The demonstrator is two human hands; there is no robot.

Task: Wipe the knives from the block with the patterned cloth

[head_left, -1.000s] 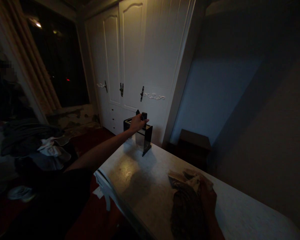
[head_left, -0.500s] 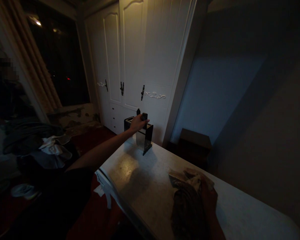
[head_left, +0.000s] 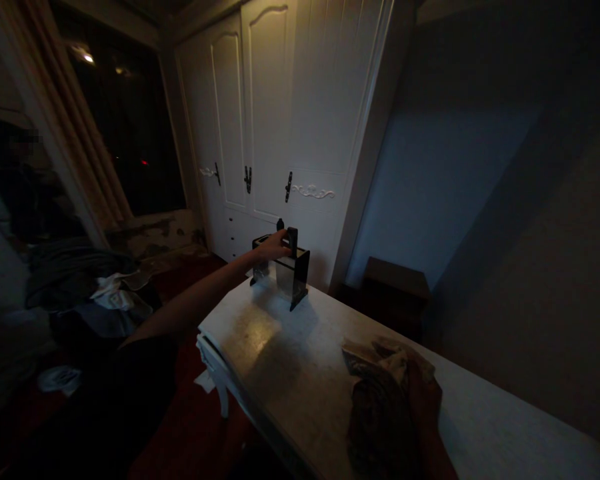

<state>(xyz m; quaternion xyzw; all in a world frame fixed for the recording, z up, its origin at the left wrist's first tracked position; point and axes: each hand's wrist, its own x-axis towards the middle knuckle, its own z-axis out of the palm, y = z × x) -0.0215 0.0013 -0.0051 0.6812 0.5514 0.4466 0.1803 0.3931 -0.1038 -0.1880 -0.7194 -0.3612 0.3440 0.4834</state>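
While left hand (head_left: 274, 247) pinches the dark stand (head_left: 295, 283), right hand (head_left: 427, 408) on cloth (head_left: 375, 413), grip unclear

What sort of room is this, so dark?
Probably a bedroom at night: a tall white panelled wardrobe with dark handles, a dark window with beige curtains, and a heap of crumpled clothes. The person's left hand touches a black stand on a pale tabletop.

Table top (head_left: 280, 360): pale, stone-like, smooth, with a dull sheen. Stand (head_left: 294, 280): dark panels, glossy, plastic by the look (one face reflects). Cloth (head_left: 380, 413): brown fabric, crumpled, matt. Wardrobe doors (head_left: 270, 120): painted wood, satin; handles (head_left: 289, 187) dark metal.
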